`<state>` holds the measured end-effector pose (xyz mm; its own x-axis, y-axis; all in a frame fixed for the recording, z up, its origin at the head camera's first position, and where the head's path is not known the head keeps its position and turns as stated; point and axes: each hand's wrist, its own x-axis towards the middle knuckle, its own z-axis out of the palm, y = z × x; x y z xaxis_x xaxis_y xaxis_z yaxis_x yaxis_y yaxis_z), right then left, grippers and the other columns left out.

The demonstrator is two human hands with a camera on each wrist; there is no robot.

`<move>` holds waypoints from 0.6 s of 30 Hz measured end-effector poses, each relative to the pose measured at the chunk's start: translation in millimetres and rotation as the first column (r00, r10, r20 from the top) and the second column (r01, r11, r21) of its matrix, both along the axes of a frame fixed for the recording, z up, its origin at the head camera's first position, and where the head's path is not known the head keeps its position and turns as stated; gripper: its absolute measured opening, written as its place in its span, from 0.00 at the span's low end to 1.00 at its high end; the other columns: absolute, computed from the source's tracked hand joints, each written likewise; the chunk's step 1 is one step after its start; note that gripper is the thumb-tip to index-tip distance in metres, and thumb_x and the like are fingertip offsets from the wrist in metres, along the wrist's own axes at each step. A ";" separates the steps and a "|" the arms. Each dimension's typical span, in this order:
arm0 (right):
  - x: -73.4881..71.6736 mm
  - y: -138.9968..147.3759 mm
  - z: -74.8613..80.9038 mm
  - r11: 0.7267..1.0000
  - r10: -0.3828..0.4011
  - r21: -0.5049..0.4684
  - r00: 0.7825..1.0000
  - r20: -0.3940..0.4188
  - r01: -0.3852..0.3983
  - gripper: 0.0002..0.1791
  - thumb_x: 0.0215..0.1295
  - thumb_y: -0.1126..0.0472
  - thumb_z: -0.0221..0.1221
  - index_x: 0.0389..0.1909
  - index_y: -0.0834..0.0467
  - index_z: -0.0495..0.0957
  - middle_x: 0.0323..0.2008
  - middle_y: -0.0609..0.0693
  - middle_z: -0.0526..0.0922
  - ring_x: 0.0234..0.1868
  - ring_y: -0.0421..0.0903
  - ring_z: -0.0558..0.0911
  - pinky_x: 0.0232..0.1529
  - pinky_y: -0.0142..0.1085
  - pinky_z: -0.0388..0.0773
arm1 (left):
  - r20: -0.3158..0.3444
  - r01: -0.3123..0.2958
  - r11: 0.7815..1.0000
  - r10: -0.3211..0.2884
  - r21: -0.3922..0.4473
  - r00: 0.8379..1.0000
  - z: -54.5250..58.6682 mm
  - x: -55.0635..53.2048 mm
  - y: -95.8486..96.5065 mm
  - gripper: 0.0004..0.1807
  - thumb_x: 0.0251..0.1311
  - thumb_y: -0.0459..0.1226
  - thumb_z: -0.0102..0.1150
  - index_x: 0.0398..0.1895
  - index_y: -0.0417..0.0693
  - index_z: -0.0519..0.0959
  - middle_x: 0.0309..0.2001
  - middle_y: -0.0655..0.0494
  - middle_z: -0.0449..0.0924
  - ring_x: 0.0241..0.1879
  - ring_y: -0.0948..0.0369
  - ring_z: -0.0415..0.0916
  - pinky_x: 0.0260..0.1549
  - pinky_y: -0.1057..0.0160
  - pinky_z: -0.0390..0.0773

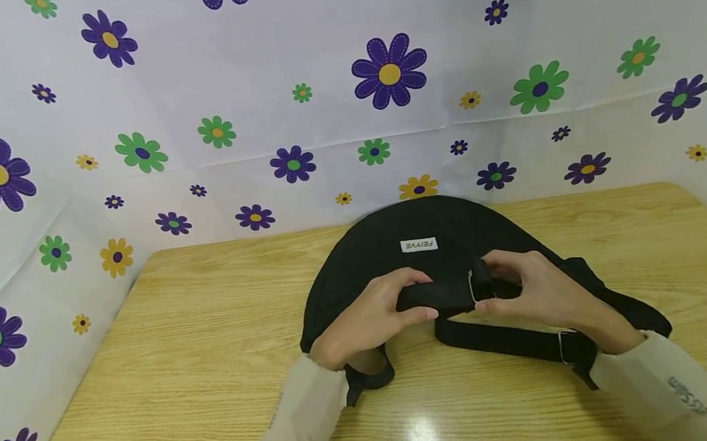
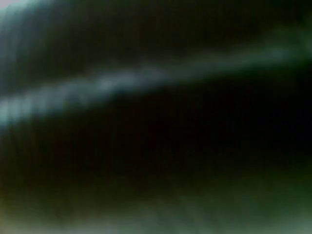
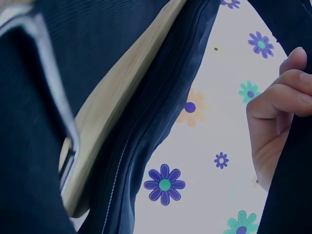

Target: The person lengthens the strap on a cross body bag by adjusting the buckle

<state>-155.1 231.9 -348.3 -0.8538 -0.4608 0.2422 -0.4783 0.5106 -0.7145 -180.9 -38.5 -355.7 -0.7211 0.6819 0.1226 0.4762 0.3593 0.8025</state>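
A black half-moon bag (image 1: 370, 248) lies on the table, its small white label (image 1: 419, 245) upside down. My left hand (image 1: 373, 315) grips a wide black strap (image 1: 444, 298) between thumb and fingers at the bag's near edge. Close beside it, my right hand (image 1: 547, 292) pinches the strap at a metal-edged slider (image 1: 472, 287). A lower stretch of strap (image 1: 503, 337) loops under the right wrist to another metal buckle (image 1: 562, 348). Dark blurred fabric fills the left wrist view. In the right wrist view, a metal buckle (image 3: 48, 63) looms close, and curled fingers (image 3: 278, 102) hold black webbing.
The bag rests on a light wooden table (image 1: 196, 345). Behind and to the sides hangs a white flower-printed cloth (image 1: 302, 33). A short strap loop (image 1: 374, 378) sticks out below the left wrist. The bag's right end (image 1: 640, 309) extends past the right forearm.
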 end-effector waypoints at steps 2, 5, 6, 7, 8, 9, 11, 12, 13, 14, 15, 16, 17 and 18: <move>0.6 1.7 -0.4 1.000 -0.003 0.010 1.000 -0.009 0.003 0.20 0.58 0.63 0.72 0.49 0.63 0.80 0.42 0.49 0.87 0.39 0.41 0.84 0.42 0.33 0.79 | -0.002 -0.003 1.000 0.003 -0.012 1.000 0.8 0.5 -2.1 0.22 0.69 0.39 0.64 0.62 0.42 0.75 0.61 0.50 0.76 0.61 0.55 0.72 0.60 0.60 0.72; 1.7 3.7 -0.5 1.000 -0.002 0.020 1.000 -0.020 0.002 0.20 0.57 0.63 0.72 0.49 0.64 0.80 0.41 0.48 0.87 0.38 0.40 0.83 0.41 0.33 0.79 | 0.000 -0.005 1.000 0.006 -0.029 1.000 2.5 1.4 -4.6 0.22 0.69 0.39 0.65 0.63 0.41 0.75 0.63 0.49 0.75 0.66 0.53 0.69 0.63 0.58 0.70; 2.1 4.3 -0.3 1.000 0.000 0.024 1.000 -0.023 0.001 0.20 0.57 0.63 0.72 0.49 0.64 0.80 0.40 0.48 0.87 0.38 0.40 0.83 0.41 0.33 0.79 | 0.001 -0.006 0.999 0.006 -0.033 1.000 3.2 1.8 -5.4 0.23 0.69 0.39 0.65 0.63 0.41 0.75 0.64 0.49 0.74 0.67 0.52 0.68 0.64 0.57 0.69; 2.4 4.8 -0.2 1.000 0.003 0.027 1.000 -0.026 -0.002 0.20 0.56 0.63 0.72 0.48 0.64 0.80 0.40 0.48 0.87 0.38 0.39 0.83 0.40 0.33 0.79 | 0.001 -0.004 0.999 0.004 -0.035 1.000 3.4 1.9 -6.1 0.23 0.69 0.39 0.65 0.63 0.41 0.75 0.64 0.49 0.74 0.67 0.52 0.68 0.64 0.57 0.69; 2.8 5.5 0.0 1.000 0.006 0.030 0.999 -0.031 -0.006 0.19 0.56 0.64 0.72 0.48 0.64 0.80 0.40 0.48 0.87 0.38 0.39 0.83 0.40 0.33 0.79 | -0.001 -0.001 0.999 0.000 -0.038 1.000 3.6 1.8 -6.9 0.23 0.69 0.39 0.65 0.63 0.41 0.74 0.64 0.48 0.74 0.67 0.51 0.68 0.64 0.56 0.69; 3.2 6.3 0.1 0.999 0.010 0.033 0.999 -0.035 -0.009 0.19 0.56 0.64 0.72 0.48 0.64 0.80 0.40 0.48 0.87 0.38 0.39 0.84 0.40 0.33 0.79 | -0.003 0.001 0.999 -0.001 -0.041 1.000 3.7 1.8 -7.7 0.23 0.69 0.39 0.65 0.63 0.41 0.74 0.64 0.48 0.74 0.67 0.51 0.68 0.64 0.56 0.68; 4.0 8.5 0.2 0.999 0.013 0.039 0.999 -0.046 -0.012 0.19 0.56 0.64 0.72 0.48 0.64 0.80 0.39 0.47 0.87 0.38 0.39 0.84 0.40 0.33 0.80 | -0.006 0.001 0.999 -0.001 -0.048 1.000 4.0 1.4 -10.0 0.23 0.69 0.39 0.64 0.63 0.40 0.74 0.65 0.47 0.74 0.67 0.50 0.68 0.65 0.56 0.68; 4.4 9.9 0.3 0.999 0.011 0.044 0.999 -0.052 -0.009 0.19 0.56 0.64 0.72 0.48 0.64 0.80 0.39 0.47 0.87 0.37 0.38 0.84 0.39 0.33 0.80 | -0.006 -0.001 0.999 0.000 -0.049 1.000 4.3 1.3 -11.5 0.23 0.69 0.39 0.64 0.63 0.40 0.74 0.65 0.47 0.74 0.67 0.50 0.68 0.65 0.55 0.68; 4.9 11.7 0.3 0.999 0.009 0.050 0.998 -0.059 -0.006 0.20 0.56 0.64 0.72 0.48 0.65 0.80 0.38 0.46 0.87 0.37 0.38 0.83 0.39 0.33 0.80 | -0.007 -0.001 0.999 0.000 -0.050 1.000 4.2 0.9 -13.2 0.23 0.69 0.39 0.65 0.63 0.39 0.74 0.65 0.46 0.74 0.67 0.50 0.68 0.65 0.55 0.68; 5.3 13.6 0.2 0.998 0.005 0.057 0.998 -0.067 -0.001 0.20 0.56 0.64 0.72 0.48 0.64 0.80 0.37 0.45 0.87 0.35 0.38 0.83 0.38 0.33 0.80 | -0.011 -0.001 0.999 0.001 -0.052 1.000 4.4 0.5 -15.3 0.23 0.69 0.38 0.65 0.63 0.39 0.74 0.64 0.46 0.74 0.67 0.50 0.68 0.65 0.55 0.68; 5.7 15.9 0.2 0.998 -0.001 0.064 0.997 -0.074 0.006 0.20 0.56 0.63 0.72 0.48 0.64 0.80 0.36 0.45 0.86 0.35 0.37 0.82 0.37 0.33 0.79 | -0.013 -0.003 0.999 0.002 -0.051 1.000 4.5 0.0 -17.5 0.23 0.69 0.38 0.65 0.63 0.38 0.74 0.64 0.46 0.74 0.67 0.49 0.69 0.65 0.55 0.68; 6.1 18.3 0.0 0.998 -0.004 0.067 0.997 -0.075 0.009 0.20 0.55 0.63 0.72 0.48 0.64 0.80 0.35 0.44 0.86 0.33 0.37 0.81 0.36 0.34 0.78 | -0.015 -0.004 0.999 0.004 -0.051 1.000 4.4 -0.6 -20.0 0.23 0.68 0.37 0.65 0.63 0.38 0.74 0.64 0.46 0.74 0.67 0.49 0.69 0.65 0.55 0.69; 6.7 20.6 0.1 0.997 -0.008 0.072 0.998 -0.068 0.013 0.20 0.56 0.63 0.72 0.49 0.63 0.80 0.35 0.43 0.85 0.32 0.37 0.80 0.35 0.34 0.78 | -0.018 -0.006 0.999 0.005 -0.053 1.000 4.2 -1.2 -22.1 0.23 0.68 0.37 0.65 0.62 0.38 0.74 0.64 0.46 0.75 0.66 0.49 0.69 0.64 0.55 0.69; 7.0 22.7 -0.4 0.998 -0.005 0.070 0.998 -0.065 0.009 0.20 0.55 0.64 0.72 0.49 0.64 0.80 0.34 0.42 0.85 0.31 0.37 0.79 0.34 0.33 0.77 | -0.022 -0.005 0.998 0.004 -0.056 1.000 4.2 -1.6 -23.8 0.23 0.68 0.37 0.65 0.62 0.38 0.75 0.63 0.46 0.75 0.66 0.49 0.69 0.64 0.55 0.69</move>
